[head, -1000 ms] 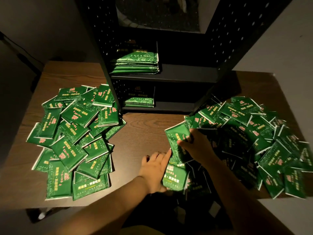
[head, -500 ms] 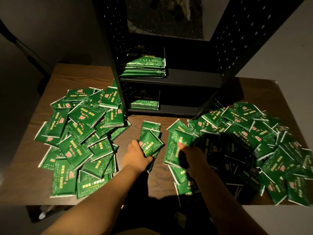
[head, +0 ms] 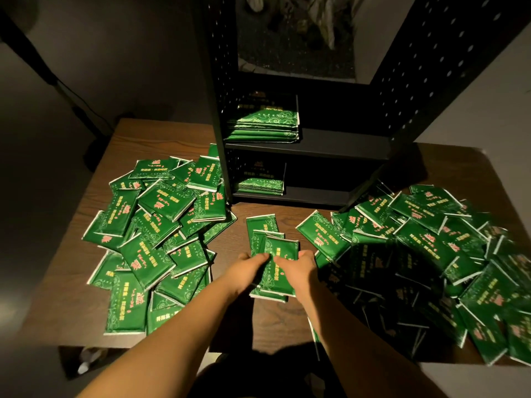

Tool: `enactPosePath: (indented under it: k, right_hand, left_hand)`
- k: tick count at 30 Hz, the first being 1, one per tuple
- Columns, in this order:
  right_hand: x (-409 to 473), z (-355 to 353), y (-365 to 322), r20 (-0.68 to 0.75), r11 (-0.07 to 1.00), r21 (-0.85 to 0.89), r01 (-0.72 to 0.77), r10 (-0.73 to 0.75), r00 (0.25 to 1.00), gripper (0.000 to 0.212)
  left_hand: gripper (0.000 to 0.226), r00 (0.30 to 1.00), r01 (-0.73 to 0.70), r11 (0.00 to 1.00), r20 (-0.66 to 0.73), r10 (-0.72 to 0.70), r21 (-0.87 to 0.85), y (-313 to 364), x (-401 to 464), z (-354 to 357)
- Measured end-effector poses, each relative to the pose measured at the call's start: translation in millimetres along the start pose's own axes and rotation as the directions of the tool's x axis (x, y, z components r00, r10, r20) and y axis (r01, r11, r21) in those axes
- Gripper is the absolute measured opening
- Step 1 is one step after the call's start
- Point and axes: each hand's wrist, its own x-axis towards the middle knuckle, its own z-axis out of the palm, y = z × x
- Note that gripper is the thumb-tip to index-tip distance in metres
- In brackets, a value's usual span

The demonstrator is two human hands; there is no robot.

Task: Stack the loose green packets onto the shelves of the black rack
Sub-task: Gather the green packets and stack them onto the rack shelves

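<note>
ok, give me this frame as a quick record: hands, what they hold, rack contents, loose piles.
left hand: grips the left side of a small bunch of green foil packets
right hand: grips the same bunch from the right
bunch position: over the brown wooden table, in front of the black perforated metal rack
upper shelf stack: green packets, at the shelf's left
lower shelf stack: thinner, also left
left loose pile: spread on the table
right loose pile: spread, partly in shadow
</note>
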Motion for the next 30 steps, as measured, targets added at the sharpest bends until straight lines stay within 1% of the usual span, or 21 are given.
enactPosePath:
  k: [1, 2, 3, 4, 6, 7, 8, 9, 11, 12, 13, 15, 16, 18, 19, 21, 22, 23, 26, 28, 30]
  right_hand:
    - [-0.4, 2.0, 1.9, 0.007, 0.999, -0.034, -0.004, 0.005, 1.000, 0.079]
    - [0.6, 3.7, 4.5, 0.021, 0.997, -0.078, -0.016, 0.018, 1.000, 0.081]
    - [-0.4, 5.0, 5.0, 0.038, 0.993, -0.118, -0.023, 0.028, 0.999, 0.080]
    - [-1.3, 5.1, 5.1, 0.057, 0.991, -0.127, -0.042, 0.050, 0.997, 0.077]
    - [-1.2, 1.5, 5.2, 0.128, 0.991, -0.032, -0.130, 0.133, 0.983, 0.073]
    - [-2.2, -1.6, 3.9, 0.183, 0.986, 0.033, -0.163, 0.154, 0.971, 0.071]
    - [-2.1, -5.1, 2.5, 0.213, 0.986, 0.074, -0.153, 0.134, 0.968, 0.068]
    - [0.1, -8.3, 2.6, 0.203, 0.992, 0.086, -0.097, 0.077, 0.976, 0.067]
    - [7.3, -19.0, 0.8, 0.062, 0.989, -0.087, 0.120, -0.115, 0.991, 0.086]
    - [9.0, -25.0, -3.8, 0.006, 0.953, -0.203, 0.225, -0.228, 0.974, 0.097]
    - [11.9, -30.5, -8.7, -0.015, 0.902, -0.294, 0.315, -0.334, 0.942, 0.107]
    - [14.9, -38.6, -19.5, 0.035, 0.806, -0.392, 0.444, -0.469, 0.882, 0.120]
    - [17.3, -41.3, -22.7, 0.074, 0.787, -0.397, 0.473, -0.486, 0.871, 0.122]
    - [20.7, -42.9, -25.0, 0.138, 0.818, -0.320, 0.479, -0.460, 0.877, 0.116]
    - [21.0, -42.3, -23.0, 0.165, 0.833, -0.297, 0.467, -0.437, 0.884, 0.107]
    - [21.6, -38.0, -13.7, 0.200, 0.837, -0.336, 0.433, -0.386, 0.901, 0.090]
    - [20.6, -35.0, -8.7, 0.217, 0.836, -0.353, 0.421, -0.365, 0.905, 0.087]
    - [19.0, -31.4, -4.2, 0.238, 0.838, -0.347, 0.421, -0.356, 0.904, 0.089]
    - [13.9, -17.0, 4.3, 0.320, 0.809, -0.336, 0.483, -0.384, 0.866, 0.093]
    - [12.8, -7.7, 4.9, 0.336, 0.783, -0.336, 0.524, -0.420, 0.843, 0.076]
    - [15.7, -5.0, 3.6, 0.288, 0.764, -0.359, 0.536, -0.456, 0.842, 0.047]
  left_hand:
    - [0.071, 1.000, -0.024, 0.993, 0.001, 0.024, 0.112, -2.0, 0.2, 1.7]
    - [0.083, 0.999, -0.044, 0.981, -0.003, 0.045, 0.187, -3.6, 1.3, 3.3]
    - [0.086, 0.997, -0.067, 0.975, -0.009, 0.071, 0.214, -2.7, -1.0, 3.2]
    - [0.081, 0.995, -0.099, 0.977, 0.000, 0.101, 0.191, -4.2, 2.0, 1.8]
    - [0.059, 0.985, -0.172, 0.971, 0.021, 0.171, 0.166, -3.5, 3.0, -4.0]
    - [0.046, 0.976, -0.216, 0.949, 0.027, 0.216, 0.230, -1.5, -0.3, -8.8]
    - [0.036, 0.958, -0.277, 0.894, 0.032, 0.284, 0.353, -0.2, -0.1, -14.3]
    - [0.030, 0.934, -0.325, 0.789, 0.049, 0.353, 0.521, 2.8, -1.8, -21.1]
    - [0.029, 0.870, -0.383, 0.489, 0.126, 0.477, 0.784, 14.1, -7.9, -33.1]
    - [0.028, 0.833, -0.392, 0.358, 0.162, 0.529, 0.847, 19.3, -8.5, -38.8]
    - [0.027, 0.796, -0.399, 0.263, 0.190, 0.575, 0.878, 24.9, -10.2, -42.6]
    - [0.025, 0.744, -0.415, 0.155, 0.237, 0.624, 0.897, 31.0, -9.5, -45.7]
    - [0.027, 0.725, -0.425, 0.139, 0.245, 0.644, 0.894, 32.0, -8.6, -45.2]
    - [0.031, 0.694, -0.432, 0.158, 0.215, 0.687, 0.888, 27.6, -6.9, -43.5]
    - [0.032, 0.689, -0.423, 0.194, 0.175, 0.704, 0.885, 22.7, -5.8, -43.1]
    - [0.036, 0.696, -0.397, 0.286, 0.083, 0.713, 0.872, 9.0, -1.1, -44.9]
    - [0.038, 0.697, -0.404, 0.321, 0.061, 0.715, 0.857, 2.0, 1.8, -46.0]
    - [0.042, 0.698, -0.425, 0.335, 0.069, 0.713, 0.841, -3.2, 3.7, -46.5]
    - [0.054, 0.677, -0.537, 0.295, 0.195, 0.710, 0.790, -7.5, 7.0, -42.1]
    - [0.055, 0.653, -0.594, 0.306, 0.224, 0.724, 0.744, -3.9, 7.6, -39.0]
    - [0.055, 0.630, -0.621, 0.343, 0.188, 0.753, 0.705, -1.6, 9.5, -39.2]
